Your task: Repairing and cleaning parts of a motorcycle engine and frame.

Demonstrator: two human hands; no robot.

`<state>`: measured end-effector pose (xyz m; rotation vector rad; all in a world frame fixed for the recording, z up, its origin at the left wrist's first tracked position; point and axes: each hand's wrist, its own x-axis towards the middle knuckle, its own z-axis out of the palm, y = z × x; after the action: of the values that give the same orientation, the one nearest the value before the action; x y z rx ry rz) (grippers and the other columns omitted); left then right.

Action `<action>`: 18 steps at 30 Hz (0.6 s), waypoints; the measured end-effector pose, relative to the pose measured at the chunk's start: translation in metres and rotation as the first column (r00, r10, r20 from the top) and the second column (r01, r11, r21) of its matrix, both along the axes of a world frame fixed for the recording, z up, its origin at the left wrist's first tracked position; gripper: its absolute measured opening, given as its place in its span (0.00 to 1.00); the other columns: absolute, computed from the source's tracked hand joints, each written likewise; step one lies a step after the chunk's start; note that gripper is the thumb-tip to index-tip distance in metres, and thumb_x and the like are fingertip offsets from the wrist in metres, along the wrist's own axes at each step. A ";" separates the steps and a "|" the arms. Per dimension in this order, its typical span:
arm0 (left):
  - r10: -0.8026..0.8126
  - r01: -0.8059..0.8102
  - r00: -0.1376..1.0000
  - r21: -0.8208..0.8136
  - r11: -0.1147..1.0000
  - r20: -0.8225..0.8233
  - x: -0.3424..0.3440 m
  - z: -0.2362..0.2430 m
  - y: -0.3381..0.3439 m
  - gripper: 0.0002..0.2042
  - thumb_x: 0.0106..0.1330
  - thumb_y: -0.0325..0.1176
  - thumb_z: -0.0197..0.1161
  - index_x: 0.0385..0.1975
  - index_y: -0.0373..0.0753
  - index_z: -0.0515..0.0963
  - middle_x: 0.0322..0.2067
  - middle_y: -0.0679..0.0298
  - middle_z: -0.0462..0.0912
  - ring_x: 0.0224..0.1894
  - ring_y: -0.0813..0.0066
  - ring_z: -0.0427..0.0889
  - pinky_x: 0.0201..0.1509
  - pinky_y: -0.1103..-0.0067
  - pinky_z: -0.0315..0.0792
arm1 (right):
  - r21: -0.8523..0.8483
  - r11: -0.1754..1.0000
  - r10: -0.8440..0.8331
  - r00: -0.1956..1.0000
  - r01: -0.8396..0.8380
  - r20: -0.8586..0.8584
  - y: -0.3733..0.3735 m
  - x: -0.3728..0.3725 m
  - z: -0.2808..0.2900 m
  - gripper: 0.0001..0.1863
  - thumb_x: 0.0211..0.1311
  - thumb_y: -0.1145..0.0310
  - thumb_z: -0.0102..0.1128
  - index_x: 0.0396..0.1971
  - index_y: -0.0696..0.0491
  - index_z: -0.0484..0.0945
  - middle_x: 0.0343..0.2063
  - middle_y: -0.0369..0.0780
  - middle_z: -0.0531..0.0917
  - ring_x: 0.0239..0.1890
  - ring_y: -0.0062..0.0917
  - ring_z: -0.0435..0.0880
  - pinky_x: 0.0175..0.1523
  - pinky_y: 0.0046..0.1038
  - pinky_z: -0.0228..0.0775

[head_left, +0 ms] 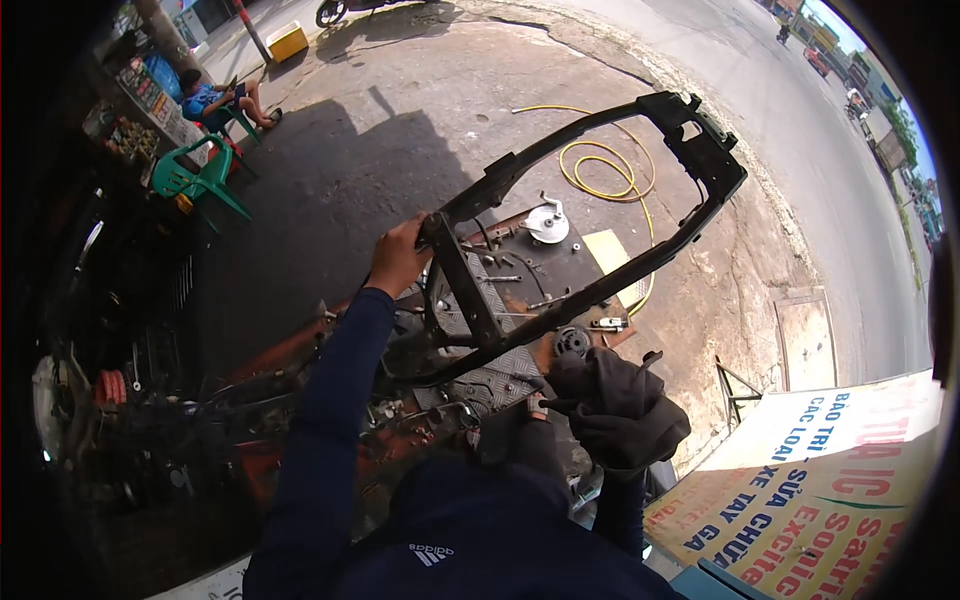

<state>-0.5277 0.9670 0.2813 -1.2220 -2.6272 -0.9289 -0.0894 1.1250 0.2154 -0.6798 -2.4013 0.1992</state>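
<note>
My left hand (400, 255) is closed round a black metal vehicle frame (620, 270) at the joint of a cross member. The frame slants up to the right over a work stand with diamond plate (512, 386), where a white round hub part (547, 222), wrenches (500, 279), a dark round part (572, 342) and small pieces lie. On the lower right, my right hand (615, 445) is inside or behind a bunched dark cloth (630, 405) that it holds up; its fingers are hidden.
A seated person (205, 100) and green chairs (200, 175) are at upper left. A coiled yellow hose (600, 170) lies beyond the stand, a yellow box (288, 40) farther back. A road with vehicles runs along the right. A printed signboard (810, 480) fills the lower right; dark machinery stands left.
</note>
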 end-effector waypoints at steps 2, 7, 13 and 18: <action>0.046 -0.046 0.999 -0.010 0.999 0.018 0.009 0.003 0.003 0.24 0.55 0.28 0.69 0.53 0.37 0.75 0.43 0.49 0.83 0.47 0.47 0.81 0.49 0.62 0.76 | -0.132 0.975 0.182 0.983 -0.177 0.026 0.054 -0.033 -0.025 0.43 0.47 0.38 0.66 0.52 0.62 0.74 0.43 0.49 0.81 0.47 0.44 0.81 0.56 0.38 0.72; 0.135 -0.135 0.991 -0.025 0.991 0.015 0.003 -0.003 -0.009 0.21 0.56 0.26 0.65 0.52 0.36 0.75 0.43 0.48 0.82 0.47 0.45 0.80 0.50 0.61 0.75 | -0.584 -0.494 -0.173 0.731 -0.644 -0.660 0.083 -0.111 -0.110 0.36 0.62 0.52 0.63 0.64 0.55 0.64 0.58 0.42 0.75 0.59 0.36 0.76 0.68 0.37 0.63; 0.246 -0.251 0.966 -0.065 0.966 -0.081 0.020 0.004 0.008 0.17 0.61 0.36 0.68 0.46 0.35 0.76 0.39 0.49 0.82 0.44 0.45 0.81 0.45 0.64 0.76 | -0.831 -0.110 0.074 0.829 -0.546 -0.554 0.016 -0.284 -0.074 0.23 0.50 0.77 0.63 0.49 0.62 0.74 0.46 0.43 0.81 0.49 0.31 0.81 0.55 0.29 0.71; 0.237 -0.238 0.971 -0.029 0.971 -0.044 0.016 0.008 0.015 0.18 0.61 0.37 0.68 0.47 0.34 0.77 0.41 0.49 0.83 0.45 0.47 0.82 0.46 0.65 0.77 | -0.594 0.509 0.414 0.782 -0.624 -0.466 -0.006 -0.352 -0.044 0.19 0.53 0.67 0.64 0.45 0.58 0.80 0.44 0.55 0.82 0.48 0.50 0.80 0.55 0.40 0.72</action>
<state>-0.5114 0.9820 0.2890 -0.8948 -2.6903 -0.8125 -0.4410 1.1191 0.1709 -0.1597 -2.1275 1.4895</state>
